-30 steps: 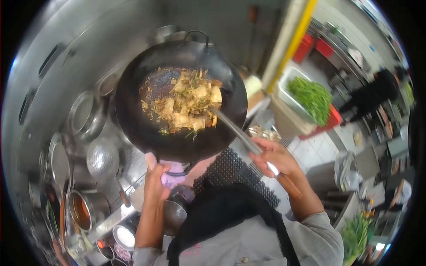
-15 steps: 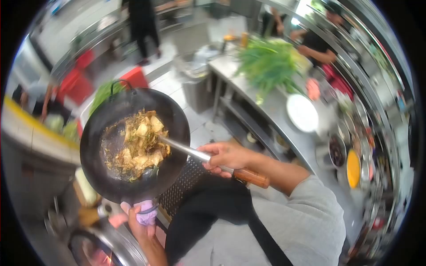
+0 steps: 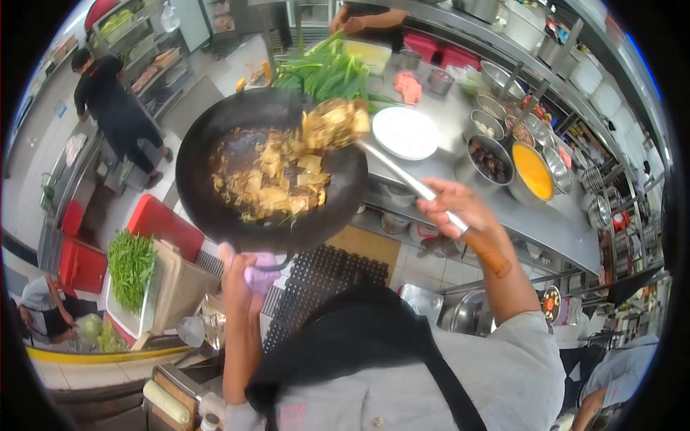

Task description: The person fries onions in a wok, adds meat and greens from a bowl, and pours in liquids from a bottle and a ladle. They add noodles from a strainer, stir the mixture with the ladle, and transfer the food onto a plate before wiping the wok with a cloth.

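My left hand (image 3: 239, 287) is closed around the handle of a black wok (image 3: 198, 161), with a pink-purple cloth (image 3: 261, 276) in the grip. Browned, flat food pieces (image 3: 277, 183) lie in the wok. In my right hand (image 3: 456, 208) is a long metal wok ladle (image 3: 395, 169) with a wooden handle. A heap of the same food (image 3: 335, 123) sits on its end, above the wok's right rim, and hides the ladle's head. Just right of that heap, a white round plate (image 3: 405, 134) rests on the steel counter (image 3: 431, 169).
Leafy greens (image 3: 327, 72) lie on the counter behind the wok. Pots of dark food (image 3: 490, 159) and yellow liquid (image 3: 532, 172) stand at right. At left are a tray of greens (image 3: 131, 269) and a red bin (image 3: 164, 226). Other people (image 3: 118, 108) are around the kitchen.
The view has turned toward the counter, and the wok is now beside the plate. My right hand has raised the ladle out of the wok with food heaped on it.
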The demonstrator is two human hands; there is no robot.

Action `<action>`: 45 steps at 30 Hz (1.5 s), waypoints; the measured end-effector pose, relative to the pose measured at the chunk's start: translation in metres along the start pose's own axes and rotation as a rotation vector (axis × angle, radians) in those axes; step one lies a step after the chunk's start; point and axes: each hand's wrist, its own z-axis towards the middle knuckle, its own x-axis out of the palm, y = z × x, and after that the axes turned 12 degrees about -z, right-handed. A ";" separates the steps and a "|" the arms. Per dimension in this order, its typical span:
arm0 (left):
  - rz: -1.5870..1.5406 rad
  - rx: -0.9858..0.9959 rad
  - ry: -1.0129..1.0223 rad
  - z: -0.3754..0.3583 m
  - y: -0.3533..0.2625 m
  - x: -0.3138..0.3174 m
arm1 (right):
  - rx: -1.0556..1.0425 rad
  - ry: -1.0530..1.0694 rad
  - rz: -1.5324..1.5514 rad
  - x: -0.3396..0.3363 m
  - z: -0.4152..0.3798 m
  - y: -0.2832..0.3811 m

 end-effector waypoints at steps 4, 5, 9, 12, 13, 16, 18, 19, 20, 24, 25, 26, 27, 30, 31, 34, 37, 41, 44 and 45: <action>0.034 -0.031 0.132 0.053 0.011 0.034 | -0.065 -0.185 -0.076 -0.044 -0.001 0.019; 0.043 -0.032 0.167 0.065 0.015 0.041 | -0.062 -0.204 -0.105 -0.059 0.001 0.020; 0.074 -0.023 0.175 0.101 0.035 0.073 | -0.052 -0.340 -0.217 -0.101 0.014 0.017; 0.076 -0.039 0.143 0.117 0.044 0.095 | -0.007 -0.404 -0.357 -0.126 0.027 0.005; 0.081 -0.047 0.136 0.121 0.045 0.101 | 0.008 -0.411 -0.423 -0.131 0.029 -0.002; 0.060 -0.024 0.101 0.129 0.052 0.124 | -0.002 -0.482 -0.585 -0.147 0.042 -0.031; 0.048 -0.005 0.091 0.137 0.055 0.135 | 0.017 -0.549 -0.722 -0.149 0.046 -0.044; 0.051 -0.004 0.093 0.143 0.055 0.135 | 0.001 -0.576 -0.870 -0.147 0.048 -0.049; 0.057 -0.004 0.098 0.149 0.055 0.137 | -0.161 -0.626 -1.029 -0.157 0.054 -0.064; 0.082 -0.017 0.111 0.171 0.053 0.145 | -0.307 -0.716 -1.283 -0.158 0.058 -0.085; 0.092 -0.007 0.119 0.174 0.052 0.149 | -0.251 -0.726 -1.291 -0.151 0.056 -0.080; 0.101 0.005 0.126 0.177 0.050 0.152 | -0.196 -0.734 -1.298 -0.147 0.056 -0.079; 0.101 -0.002 0.140 0.183 0.049 0.155 | -0.216 -0.754 -1.282 -0.146 0.057 -0.079; 0.103 -0.002 0.200 0.193 0.050 0.162 | -0.254 -0.811 -1.263 -0.145 0.054 -0.084; 0.109 0.016 0.241 0.194 0.052 0.165 | -0.258 -0.834 -1.273 -0.143 0.054 -0.083; 0.111 0.017 0.244 0.208 0.050 0.162 | -0.300 -0.833 -1.286 -0.137 0.062 -0.069; 0.117 -0.007 0.305 0.216 0.049 0.157 | -0.284 -0.766 -1.224 -0.128 0.077 -0.051; 0.138 -0.021 0.335 0.212 0.045 0.162 | -0.407 -0.669 -1.427 -0.116 0.126 -0.020; 0.135 -0.063 0.358 0.209 0.043 0.168 | -0.533 -0.622 -1.552 -0.113 0.171 0.000; 0.134 -0.069 0.354 0.208 0.042 0.171 | -0.497 -0.608 -1.599 -0.110 0.183 0.007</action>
